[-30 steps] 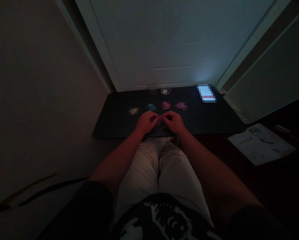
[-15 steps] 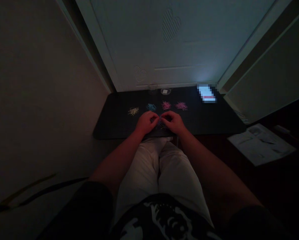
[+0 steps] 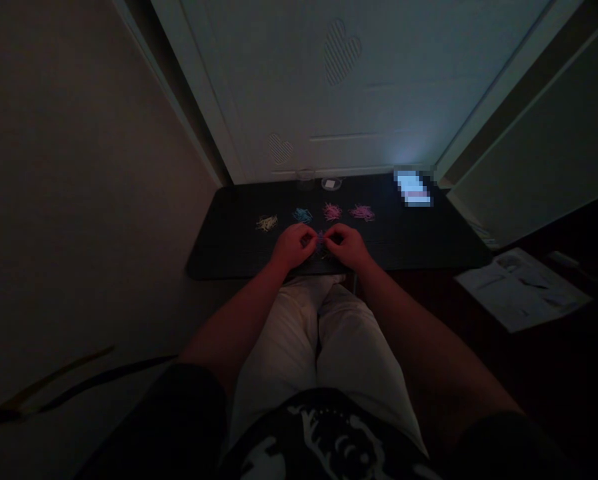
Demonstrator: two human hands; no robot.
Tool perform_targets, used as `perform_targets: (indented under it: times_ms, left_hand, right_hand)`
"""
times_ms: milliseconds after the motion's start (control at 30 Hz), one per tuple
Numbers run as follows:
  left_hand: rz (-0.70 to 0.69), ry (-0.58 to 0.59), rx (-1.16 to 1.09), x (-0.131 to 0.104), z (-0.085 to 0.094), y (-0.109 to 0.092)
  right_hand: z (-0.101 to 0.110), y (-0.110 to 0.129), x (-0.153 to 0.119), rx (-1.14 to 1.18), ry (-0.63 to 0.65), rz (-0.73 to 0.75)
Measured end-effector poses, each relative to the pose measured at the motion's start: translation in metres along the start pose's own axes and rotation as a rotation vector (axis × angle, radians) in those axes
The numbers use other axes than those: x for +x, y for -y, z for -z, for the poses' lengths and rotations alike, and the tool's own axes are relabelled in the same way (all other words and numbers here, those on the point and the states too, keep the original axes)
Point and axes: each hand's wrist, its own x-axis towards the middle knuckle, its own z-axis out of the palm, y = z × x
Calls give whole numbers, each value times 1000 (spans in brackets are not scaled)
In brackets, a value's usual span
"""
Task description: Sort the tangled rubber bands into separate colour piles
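Grip: fingertips together on both left hand and right hand, at the thin purple pieces; couldn't tell if any were clamped. Purple pieces were on the near side of the blue pile on the table. Cream pile sat left of blue pile; pink pile, then magenta pile, right; clear cup behind.
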Motion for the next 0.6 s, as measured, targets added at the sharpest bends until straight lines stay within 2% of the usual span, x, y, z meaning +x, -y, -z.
perform_targets:
  times_ms: [600]
  left_hand:
    - [19,-18,-14,0,0,0]
  right_hand:
    - [-1,-4,0,95,-7,-54]
